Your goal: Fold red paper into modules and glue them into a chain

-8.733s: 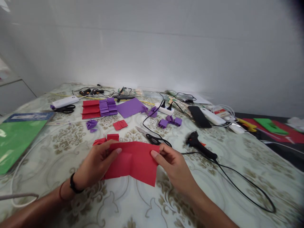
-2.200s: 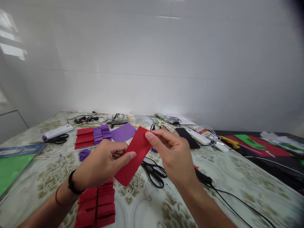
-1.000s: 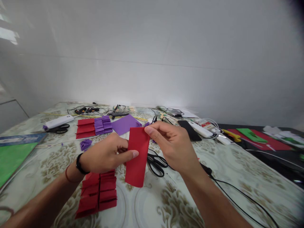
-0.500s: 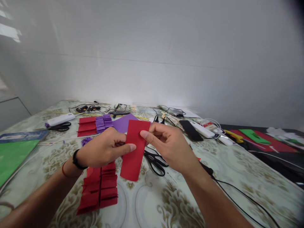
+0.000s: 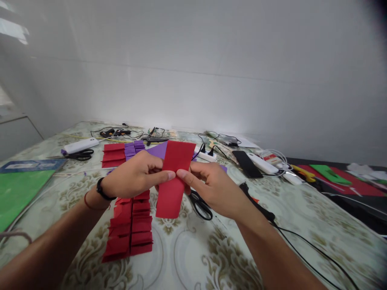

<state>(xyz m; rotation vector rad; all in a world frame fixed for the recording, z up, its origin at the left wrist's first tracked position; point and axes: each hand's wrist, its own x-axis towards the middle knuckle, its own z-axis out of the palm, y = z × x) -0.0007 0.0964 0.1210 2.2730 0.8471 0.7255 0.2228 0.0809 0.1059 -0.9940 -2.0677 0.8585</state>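
Observation:
A red paper strip (image 5: 171, 197) is held upright above the table, with a slight bend across its middle. My left hand (image 5: 137, 175) pinches its left edge, thumb on the front face. From the other side my right hand (image 5: 211, 185) pinches the right edge, its thumb close to the left thumb; the other fingers are mostly hidden behind the paper. Below my left wrist lie two columns of folded red paper pieces (image 5: 140, 237). Black-handled scissors (image 5: 201, 206) lie under my right hand, partly covered.
Red folded pieces (image 5: 113, 155) and purple ones (image 5: 130, 150) lie behind, near purple paper (image 5: 155, 150). A phone (image 5: 247, 163), a power strip (image 5: 205, 154) and a black corded tool (image 5: 256, 205) are to the right. Green paper (image 5: 24, 193) and more scissors (image 5: 80, 155) are at left.
My right thumb has come down to the middle of the strip, beside my left thumb. The strip now bends there. The view has shifted slightly.

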